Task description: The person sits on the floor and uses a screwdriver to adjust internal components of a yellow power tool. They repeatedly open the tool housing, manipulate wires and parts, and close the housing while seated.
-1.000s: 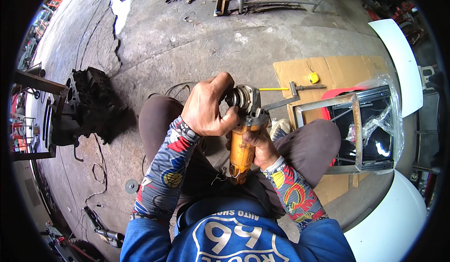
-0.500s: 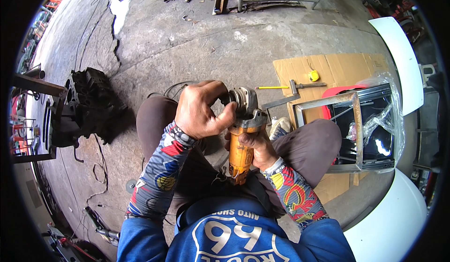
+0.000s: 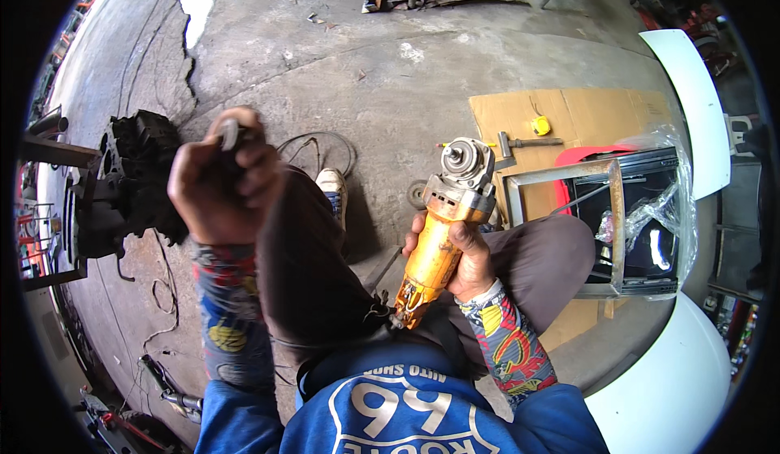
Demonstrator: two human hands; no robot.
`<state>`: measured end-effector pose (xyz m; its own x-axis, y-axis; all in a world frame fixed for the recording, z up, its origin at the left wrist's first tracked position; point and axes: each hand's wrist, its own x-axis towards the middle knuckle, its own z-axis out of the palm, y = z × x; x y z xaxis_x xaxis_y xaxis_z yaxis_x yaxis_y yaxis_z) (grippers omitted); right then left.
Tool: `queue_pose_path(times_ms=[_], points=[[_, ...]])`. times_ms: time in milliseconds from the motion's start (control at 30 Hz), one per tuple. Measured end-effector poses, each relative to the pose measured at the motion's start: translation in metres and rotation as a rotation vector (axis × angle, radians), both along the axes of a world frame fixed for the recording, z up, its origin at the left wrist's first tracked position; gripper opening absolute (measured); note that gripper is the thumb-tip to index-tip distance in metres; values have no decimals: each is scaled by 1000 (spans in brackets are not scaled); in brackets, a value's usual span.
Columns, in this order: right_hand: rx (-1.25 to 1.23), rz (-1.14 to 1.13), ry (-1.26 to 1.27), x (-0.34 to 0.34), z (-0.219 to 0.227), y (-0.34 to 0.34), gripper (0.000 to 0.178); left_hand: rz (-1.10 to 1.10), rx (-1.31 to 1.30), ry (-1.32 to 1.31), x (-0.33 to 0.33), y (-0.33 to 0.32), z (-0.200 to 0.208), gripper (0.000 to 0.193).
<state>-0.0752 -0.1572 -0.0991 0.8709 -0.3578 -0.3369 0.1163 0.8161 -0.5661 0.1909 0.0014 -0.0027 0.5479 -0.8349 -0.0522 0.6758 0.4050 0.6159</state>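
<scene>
I have the right hand (image 3: 473,265) clamped around the worn yellow angle grinder with a grey metal head (image 3: 431,255), so it is the nearer hand. The tool's long axis slants from the lap up and rightward, bare spindle at the far end. My left hand (image 3: 221,198), motion-blurred, is curled around a dark round-edged piece (image 3: 231,135), well left of that spindle. Beyond, flat brown cardboard (image 3: 597,112) bears a yellow tape measure (image 3: 541,125) and a grey steel hammer (image 3: 530,142). The blue shirt (image 3: 406,413) shows inverted white lettering and a shield; I can't read the grinder's markings.
</scene>
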Motion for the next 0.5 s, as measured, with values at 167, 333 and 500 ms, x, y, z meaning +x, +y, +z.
queue_pose_path(times_ms=[167,333,500], points=[[285,-127,-128,-5,-4,-6,81,229,433,141,60,17,-37,37],[570,-148,-358,-15,41,-86,77,76,928,-114,92,-10,-171,27],[298,33,-436,-23,83,-178,73,-275,1302,-415,70,-62,-337,28]])
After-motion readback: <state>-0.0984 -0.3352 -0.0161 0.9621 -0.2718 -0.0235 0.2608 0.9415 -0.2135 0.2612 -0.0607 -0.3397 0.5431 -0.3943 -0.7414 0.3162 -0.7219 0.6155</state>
